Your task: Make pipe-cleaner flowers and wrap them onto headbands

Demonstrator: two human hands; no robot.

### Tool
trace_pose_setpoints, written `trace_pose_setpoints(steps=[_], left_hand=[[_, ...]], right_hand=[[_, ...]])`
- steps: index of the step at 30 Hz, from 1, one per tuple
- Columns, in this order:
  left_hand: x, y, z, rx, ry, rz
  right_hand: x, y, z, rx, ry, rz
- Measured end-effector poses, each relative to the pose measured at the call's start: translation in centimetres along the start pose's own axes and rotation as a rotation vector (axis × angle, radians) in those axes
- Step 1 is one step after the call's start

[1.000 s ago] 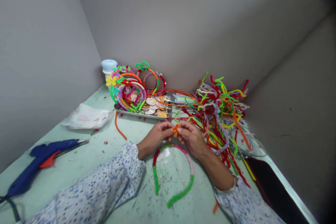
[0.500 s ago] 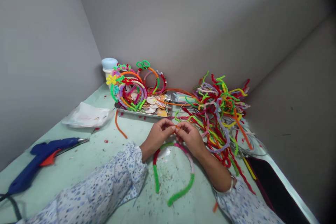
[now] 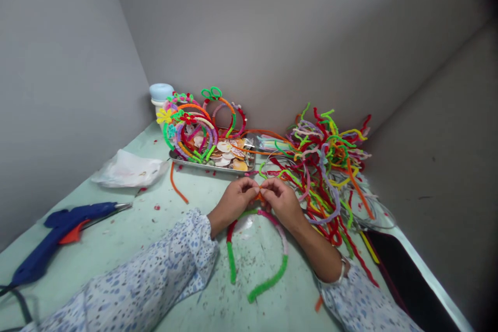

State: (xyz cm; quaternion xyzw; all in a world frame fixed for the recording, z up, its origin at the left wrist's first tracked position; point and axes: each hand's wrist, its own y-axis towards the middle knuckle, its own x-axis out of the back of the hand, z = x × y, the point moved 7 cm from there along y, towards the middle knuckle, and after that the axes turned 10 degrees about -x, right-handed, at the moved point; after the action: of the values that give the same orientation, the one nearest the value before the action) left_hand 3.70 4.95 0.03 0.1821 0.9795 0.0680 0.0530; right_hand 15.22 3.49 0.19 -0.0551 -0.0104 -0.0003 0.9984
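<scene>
Both hands meet over the middle of the table, fingertips pinched close together. Between them is a small bent piece of orange pipe cleaner (image 3: 260, 196), mostly covered by the fingers. My left hand (image 3: 237, 198) grips it from the left and my right hand (image 3: 283, 202) from the right. Just below the hands lies a headband (image 3: 283, 233) wrapped in green, red, pink and pale pink pipe cleaner, its ends toward me. Its top edge runs close under the fingers; I cannot tell whether they touch it.
A blue glue gun (image 3: 58, 233) lies at left, near a plastic bag (image 3: 130, 168). Finished headbands (image 3: 194, 124) stand over a metal tray (image 3: 202, 167) of shell-like pieces, beside a blue-lidded bottle (image 3: 161, 94). Tangled pipe cleaners (image 3: 330, 166) fill the right, behind a dark flat object (image 3: 408, 275).
The orange pipe cleaner shows a little more below the fingertips, as the fingers shift slightly around it. The headband and the other things stay in place.
</scene>
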Motion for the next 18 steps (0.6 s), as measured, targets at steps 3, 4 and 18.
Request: trace_pose_setpoints(steps=[3, 4, 18], left_hand=[[-0.15, -0.06, 0.13, 0.008, 0.001, 0.023], [-0.19, -0.06, 0.18, 0.005, 0.000, 0.032], [-0.34, -0.04, 0.18, 0.008, -0.016, 0.050]], right_hand=[[-0.01, 0.13, -0.17, 0.000, -0.031, 0.001], [-0.06, 0.16, -0.24, 0.002, -0.043, 0.005], [-0.05, 0.08, -0.29, -0.009, -0.039, 0.001]])
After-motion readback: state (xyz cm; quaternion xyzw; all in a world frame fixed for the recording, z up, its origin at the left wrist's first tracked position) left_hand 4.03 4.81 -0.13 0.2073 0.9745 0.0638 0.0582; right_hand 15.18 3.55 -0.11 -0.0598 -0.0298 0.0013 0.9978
